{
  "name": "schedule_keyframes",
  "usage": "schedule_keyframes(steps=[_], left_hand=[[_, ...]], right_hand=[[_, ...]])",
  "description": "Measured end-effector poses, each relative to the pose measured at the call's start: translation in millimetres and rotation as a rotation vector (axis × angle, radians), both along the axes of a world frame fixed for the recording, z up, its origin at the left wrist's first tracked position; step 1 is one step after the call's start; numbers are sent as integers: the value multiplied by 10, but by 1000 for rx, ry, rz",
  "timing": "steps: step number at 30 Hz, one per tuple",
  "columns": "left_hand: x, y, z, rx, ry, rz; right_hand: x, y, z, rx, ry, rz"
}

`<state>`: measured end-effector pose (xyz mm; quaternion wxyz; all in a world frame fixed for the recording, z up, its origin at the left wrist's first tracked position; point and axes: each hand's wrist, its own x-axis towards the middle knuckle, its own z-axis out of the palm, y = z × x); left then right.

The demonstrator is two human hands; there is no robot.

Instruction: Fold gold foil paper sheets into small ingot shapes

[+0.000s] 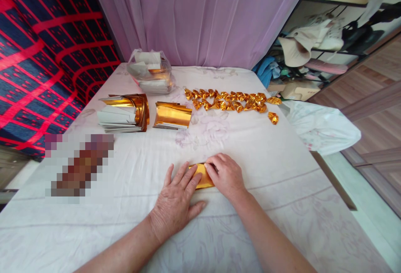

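A sheet of gold foil paper (205,177), apparently folded into a small rectangle, lies on the table in front of me. My left hand (177,195) rests flat with its fingers spread, the fingertips pressing on the paper's left part. At the right end, my right hand (226,175) has curled fingers, with thumb and forefinger closed on the paper's upper right edge. Farther back, several folded gold foil pieces (233,100) form two rows. A stack of gold foil sheets (173,115) sits left of them, beside a larger fanned stack of foil sheets (123,114).
A clear plastic bag (150,72) with more sheets stands at the back left of the cloth-covered table (131,223). A pixelated object (81,164) lies at left. Purple curtain (200,18) hangs behind; a shelf with a hat (296,49) and shoes stands at right.
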<state>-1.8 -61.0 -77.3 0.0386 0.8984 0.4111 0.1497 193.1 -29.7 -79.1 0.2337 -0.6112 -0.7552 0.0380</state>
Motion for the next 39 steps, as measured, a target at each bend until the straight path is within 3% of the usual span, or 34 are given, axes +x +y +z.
schedule_keyframes(steps=[24, 35, 39], left_hand=[[4, 4, -1, -19, 11, 6], [6, 1, -1, -4, 2, 5], [6, 0, -8, 13, -4, 8]], right_hand=[[-9, 6, -12, -15, 10, -17], [108, 20, -38, -67, 226, -8], [119, 24, -52, -51, 194, -29]])
